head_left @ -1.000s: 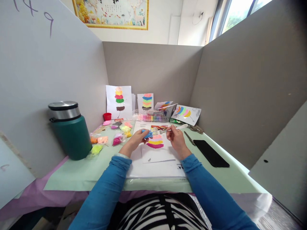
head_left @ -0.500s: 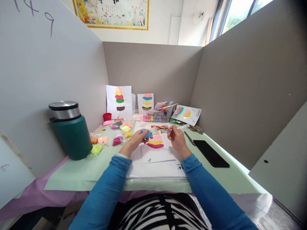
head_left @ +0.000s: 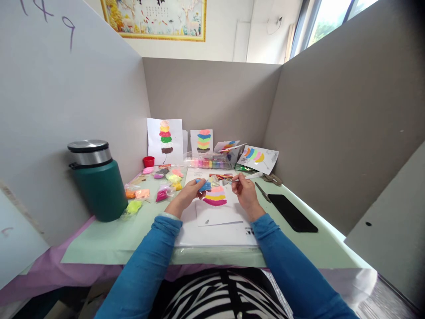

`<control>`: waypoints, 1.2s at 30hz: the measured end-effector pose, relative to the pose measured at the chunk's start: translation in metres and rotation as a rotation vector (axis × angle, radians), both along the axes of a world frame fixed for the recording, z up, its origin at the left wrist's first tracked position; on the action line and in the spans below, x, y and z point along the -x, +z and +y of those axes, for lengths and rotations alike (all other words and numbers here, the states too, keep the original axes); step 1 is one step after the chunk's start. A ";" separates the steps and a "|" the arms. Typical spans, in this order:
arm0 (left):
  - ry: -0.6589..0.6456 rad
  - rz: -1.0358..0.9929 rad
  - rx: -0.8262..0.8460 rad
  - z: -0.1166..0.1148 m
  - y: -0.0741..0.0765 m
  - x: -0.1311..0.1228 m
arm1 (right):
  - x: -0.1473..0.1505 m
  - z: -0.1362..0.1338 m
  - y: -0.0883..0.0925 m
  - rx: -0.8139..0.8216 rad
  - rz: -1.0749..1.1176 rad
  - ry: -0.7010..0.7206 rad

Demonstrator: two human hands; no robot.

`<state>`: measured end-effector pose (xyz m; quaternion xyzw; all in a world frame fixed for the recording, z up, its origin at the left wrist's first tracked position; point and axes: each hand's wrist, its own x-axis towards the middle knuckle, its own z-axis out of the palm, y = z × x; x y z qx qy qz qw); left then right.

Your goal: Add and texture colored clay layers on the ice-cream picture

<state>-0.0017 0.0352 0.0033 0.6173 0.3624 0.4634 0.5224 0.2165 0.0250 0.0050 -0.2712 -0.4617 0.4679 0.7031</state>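
Note:
My left hand [head_left: 190, 191] pinches a small blue lump of clay [head_left: 204, 184] above a white sheet [head_left: 219, 212]. That sheet carries stacked clay stripes [head_left: 215, 196] in pink, yellow and magenta. A thin white tool [head_left: 247, 177] is gripped in my right hand [head_left: 243, 191], with its tip pointing left towards the blue clay. Both hands hover close together over the top of the stripes.
A green flask [head_left: 97, 179] stands at the left. Bags of coloured clay [head_left: 156, 186] and a red cup [head_left: 148, 161] lie behind my left hand. A clay box [head_left: 207, 161] and finished pictures [head_left: 165, 139] line the back wall. A black phone [head_left: 292, 212] and scissors [head_left: 271, 178] lie right.

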 end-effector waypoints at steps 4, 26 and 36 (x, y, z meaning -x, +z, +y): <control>0.004 -0.001 0.014 0.000 0.000 0.000 | -0.001 0.000 0.002 0.006 0.064 -0.030; -0.001 -0.034 0.022 -0.003 0.002 -0.002 | 0.003 0.001 -0.003 0.011 -0.087 0.011; -0.054 -0.097 0.041 -0.003 0.003 -0.003 | 0.004 -0.001 -0.002 0.013 -0.113 0.024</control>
